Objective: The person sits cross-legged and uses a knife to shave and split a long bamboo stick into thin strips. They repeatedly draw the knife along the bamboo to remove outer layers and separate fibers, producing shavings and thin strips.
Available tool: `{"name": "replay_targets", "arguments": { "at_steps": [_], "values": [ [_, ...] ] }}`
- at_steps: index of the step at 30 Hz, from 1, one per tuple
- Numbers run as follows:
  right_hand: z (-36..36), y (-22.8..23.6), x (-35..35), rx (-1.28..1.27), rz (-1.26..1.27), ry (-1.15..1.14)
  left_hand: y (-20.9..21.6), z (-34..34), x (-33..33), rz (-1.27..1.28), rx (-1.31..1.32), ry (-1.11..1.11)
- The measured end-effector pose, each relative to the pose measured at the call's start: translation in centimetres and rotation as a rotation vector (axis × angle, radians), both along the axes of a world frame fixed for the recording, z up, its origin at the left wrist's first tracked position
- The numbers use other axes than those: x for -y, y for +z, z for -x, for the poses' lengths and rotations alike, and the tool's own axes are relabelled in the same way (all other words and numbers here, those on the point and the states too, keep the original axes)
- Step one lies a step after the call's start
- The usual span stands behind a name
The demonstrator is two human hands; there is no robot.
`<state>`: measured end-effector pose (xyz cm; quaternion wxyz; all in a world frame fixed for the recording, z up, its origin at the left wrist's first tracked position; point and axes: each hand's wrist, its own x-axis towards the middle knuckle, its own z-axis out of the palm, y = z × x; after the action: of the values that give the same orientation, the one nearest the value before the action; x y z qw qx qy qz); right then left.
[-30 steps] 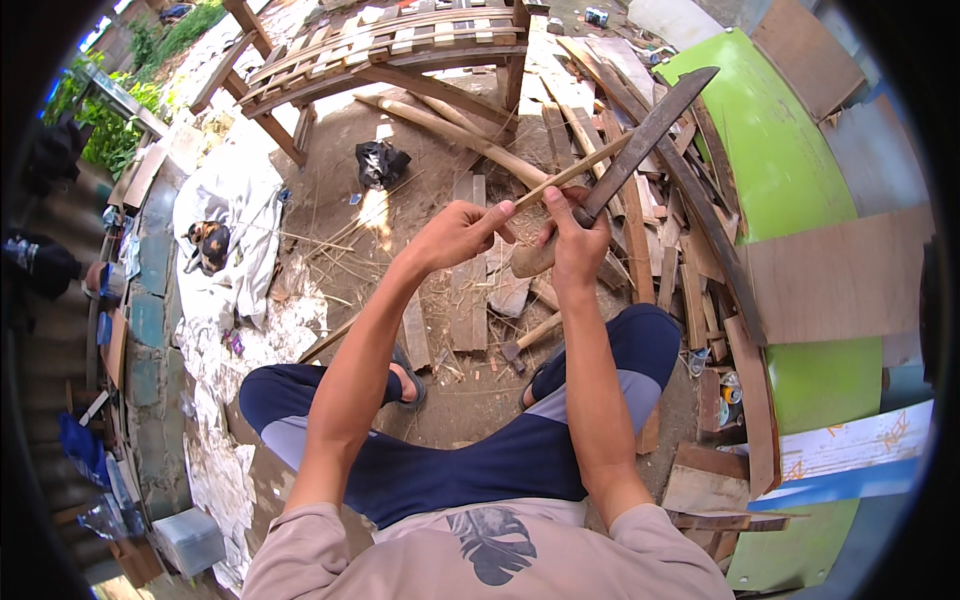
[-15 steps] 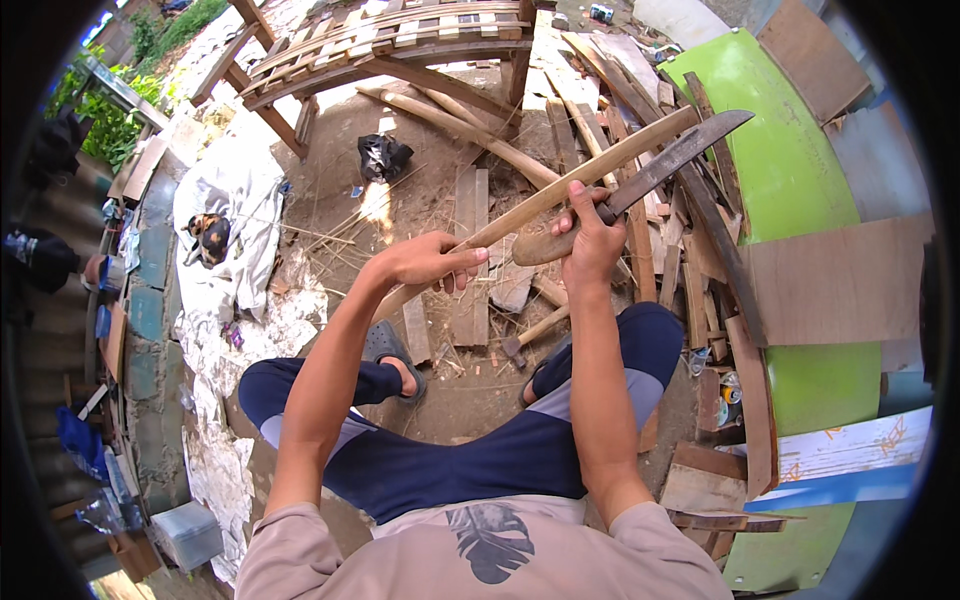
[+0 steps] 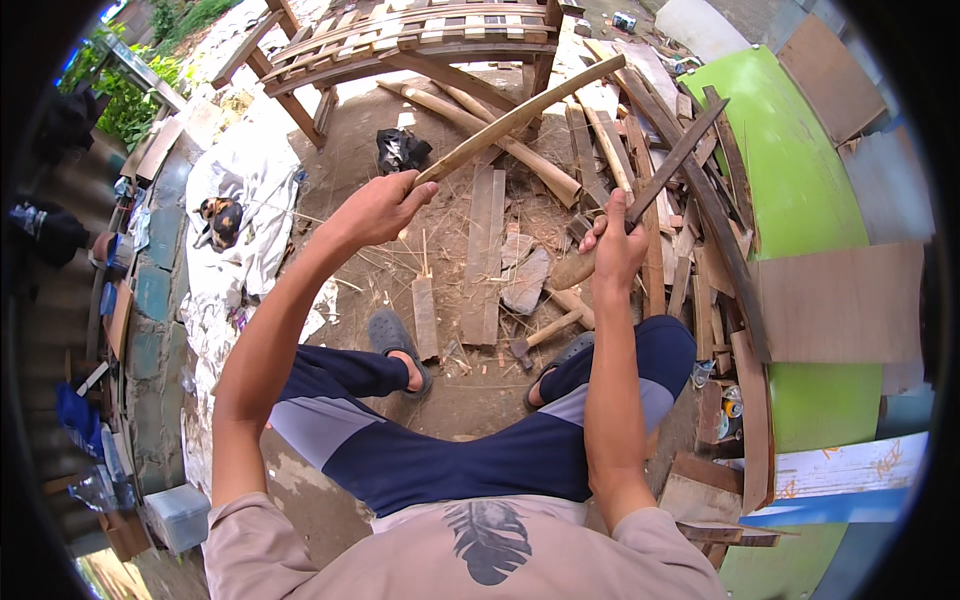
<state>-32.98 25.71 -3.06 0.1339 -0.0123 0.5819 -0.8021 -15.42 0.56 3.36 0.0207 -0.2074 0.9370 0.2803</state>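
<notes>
My left hand (image 3: 385, 208) is closed around the lower end of a long, pale wooden strip (image 3: 522, 116), slightly curved, which slants up and to the right. My right hand (image 3: 618, 245) grips a machete by its thick wooden handle (image 3: 573, 270), thumb up toward the blade. The dark machete blade (image 3: 675, 165) points up and right, its tip over the wood pile. Strip and blade are apart, with a gap between them.
A hammer (image 3: 548, 335) lies on the ground between my feet, near flat wood pieces (image 3: 485, 255). Ahead stands a slatted wooden bench (image 3: 410, 50). Scrap wood (image 3: 690, 270) and a green panel (image 3: 805, 190) are on the right; a cat (image 3: 220, 220) rests on white cloth (image 3: 262, 180) at left.
My left hand has risen and moved left, lifting the wooden strip away from the machete. My right hand has shifted slightly right and down, and the blade now points more steeply.
</notes>
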Motion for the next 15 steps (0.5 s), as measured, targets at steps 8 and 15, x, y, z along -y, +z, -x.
{"name": "replay_targets", "arguments": {
  "at_steps": [8,15],
  "values": [
    [-3.2,-2.3,1.2,-0.694,-0.445,0.381,1.8,-2.0,-3.5,-0.472,0.111,0.194],
    [-7.0,-2.6,2.0,-0.972,-0.835,0.661,-5.0,-3.8,-7.4,-0.742,-0.02,0.313]
  ]
}}
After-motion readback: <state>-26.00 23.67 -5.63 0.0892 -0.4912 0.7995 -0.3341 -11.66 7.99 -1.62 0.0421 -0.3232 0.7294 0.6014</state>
